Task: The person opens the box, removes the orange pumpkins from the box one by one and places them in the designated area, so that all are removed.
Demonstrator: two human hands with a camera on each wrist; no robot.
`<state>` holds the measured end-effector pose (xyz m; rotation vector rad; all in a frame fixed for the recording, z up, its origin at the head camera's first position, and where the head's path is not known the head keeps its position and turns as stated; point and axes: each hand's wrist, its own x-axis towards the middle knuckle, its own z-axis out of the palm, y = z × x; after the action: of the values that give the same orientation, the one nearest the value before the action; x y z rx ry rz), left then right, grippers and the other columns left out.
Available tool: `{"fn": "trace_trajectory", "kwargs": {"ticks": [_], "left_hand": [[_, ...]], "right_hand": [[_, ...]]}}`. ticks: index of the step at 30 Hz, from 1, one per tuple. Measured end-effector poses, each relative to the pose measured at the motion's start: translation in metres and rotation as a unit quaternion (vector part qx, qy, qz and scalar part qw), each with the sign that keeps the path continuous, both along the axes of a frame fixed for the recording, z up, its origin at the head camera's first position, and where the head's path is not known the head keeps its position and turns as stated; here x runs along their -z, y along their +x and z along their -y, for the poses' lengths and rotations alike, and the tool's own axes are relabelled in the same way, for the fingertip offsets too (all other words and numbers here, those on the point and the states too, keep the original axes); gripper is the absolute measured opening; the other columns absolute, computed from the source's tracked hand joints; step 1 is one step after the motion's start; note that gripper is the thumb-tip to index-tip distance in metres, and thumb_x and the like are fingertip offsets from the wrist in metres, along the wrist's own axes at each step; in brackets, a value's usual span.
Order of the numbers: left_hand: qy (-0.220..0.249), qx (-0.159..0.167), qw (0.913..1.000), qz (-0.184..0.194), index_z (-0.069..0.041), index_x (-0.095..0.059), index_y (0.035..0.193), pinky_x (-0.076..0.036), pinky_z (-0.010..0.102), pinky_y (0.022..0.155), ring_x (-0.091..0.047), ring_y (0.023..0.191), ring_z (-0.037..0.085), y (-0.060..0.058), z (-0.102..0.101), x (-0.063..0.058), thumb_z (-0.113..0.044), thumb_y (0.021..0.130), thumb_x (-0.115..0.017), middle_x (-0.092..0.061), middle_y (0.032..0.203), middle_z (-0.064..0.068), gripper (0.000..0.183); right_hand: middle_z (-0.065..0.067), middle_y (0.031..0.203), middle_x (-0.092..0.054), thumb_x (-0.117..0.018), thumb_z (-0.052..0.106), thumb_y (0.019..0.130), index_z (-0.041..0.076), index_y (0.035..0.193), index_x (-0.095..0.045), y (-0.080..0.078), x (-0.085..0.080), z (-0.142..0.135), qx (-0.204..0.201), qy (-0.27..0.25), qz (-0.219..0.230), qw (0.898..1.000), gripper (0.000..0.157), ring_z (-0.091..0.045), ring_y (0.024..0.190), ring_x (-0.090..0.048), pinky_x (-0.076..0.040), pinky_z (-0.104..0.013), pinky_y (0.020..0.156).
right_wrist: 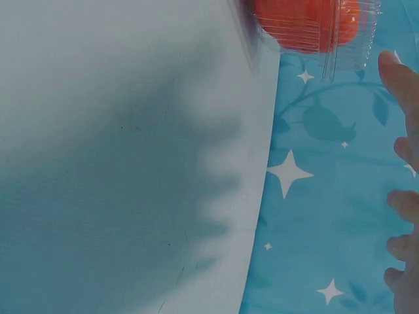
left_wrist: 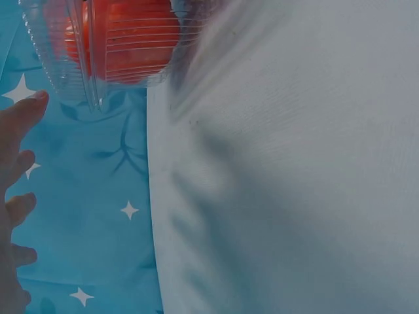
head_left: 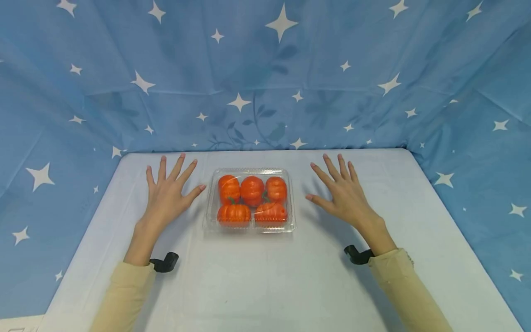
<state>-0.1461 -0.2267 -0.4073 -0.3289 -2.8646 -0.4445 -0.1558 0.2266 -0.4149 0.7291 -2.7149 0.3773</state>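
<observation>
nothing seems done yet, all handling is left – your left hand (head_left: 166, 198) and right hand (head_left: 347, 198), empty with fingers spread, flank the clear plastic clamshell (head_left: 211, 203), which sits seemingly closed on the white table (head_left: 257, 281) with five mini pumpkins (head_left: 252, 190) inside.

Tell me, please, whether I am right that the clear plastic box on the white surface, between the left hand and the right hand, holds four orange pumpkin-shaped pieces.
Only the count is wrong: the head view shows five orange pumpkin-shaped pieces in the clear plastic box on the white surface, between the left hand and the right hand.
</observation>
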Motion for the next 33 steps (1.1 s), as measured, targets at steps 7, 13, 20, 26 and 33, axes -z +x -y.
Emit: {"fn": "trace_trajectory", "kwargs": {"ticks": [7,13,20,26,33], "left_hand": [[0.003,0.001,1.0,0.006,-0.02,-0.041,0.158,0.007,0.077,0.117,-0.006,0.155,0.055,0.002,-0.003,-0.002,-0.049,0.096,-0.068,-0.024,0.169,0.014,0.073],[0.021,-0.008,0.9993,0.03,-0.017,-0.043,0.157,0.003,0.079,0.116,-0.012,0.152,0.058,0.006,-0.004,-0.002,-0.045,0.098,-0.067,-0.028,0.167,0.02,0.07],[0.113,-0.006,0.9869,0.115,-0.003,-0.043,0.154,-0.013,0.078,0.115,-0.03,0.145,0.057,0.008,-0.007,0.0,-0.031,0.105,-0.058,-0.04,0.156,0.032,0.058],[0.209,-0.015,0.9676,0.141,0.0,-0.048,0.15,-0.044,0.064,0.109,-0.052,0.134,0.048,0.01,-0.01,0.007,-0.025,0.107,-0.053,-0.055,0.146,0.029,0.05],[0.327,-0.009,0.9201,0.216,0.001,-0.046,0.152,-0.061,0.045,0.089,-0.068,0.107,0.039,0.013,-0.015,0.012,-0.02,0.109,-0.047,-0.062,0.135,0.028,0.048]], "right_hand": [[-0.028,0.163,-0.031,-0.079,0.048,0.085,0.013,0.156,-0.042,0.004,0.001,0.0,0.005,-0.002,0.013,1.0,0.087,-0.056,0.153,-0.016,-0.015,-0.069,0.123],[-0.03,0.157,-0.04,-0.081,0.044,0.084,0.005,0.151,-0.047,0.007,0.003,0.003,0.008,-0.027,0.001,1.0,0.085,-0.056,0.149,-0.026,-0.022,-0.068,0.121],[-0.027,0.153,-0.047,-0.08,0.042,0.085,0.003,0.147,-0.052,0.01,0.0,0.02,-0.021,-0.058,-0.017,0.998,0.078,-0.054,0.145,-0.037,-0.028,-0.066,0.119],[-0.025,0.156,-0.045,-0.079,0.043,0.087,0.004,0.148,-0.051,0.014,-0.003,0.035,-0.039,-0.058,0.0,0.998,0.078,-0.051,0.147,-0.035,-0.03,-0.066,0.119],[-0.024,0.157,-0.044,-0.077,0.045,0.088,0.003,0.149,-0.049,0.02,-0.004,0.056,-0.069,-0.054,0.002,0.996,0.079,-0.049,0.147,-0.037,-0.032,-0.063,0.119]]}}
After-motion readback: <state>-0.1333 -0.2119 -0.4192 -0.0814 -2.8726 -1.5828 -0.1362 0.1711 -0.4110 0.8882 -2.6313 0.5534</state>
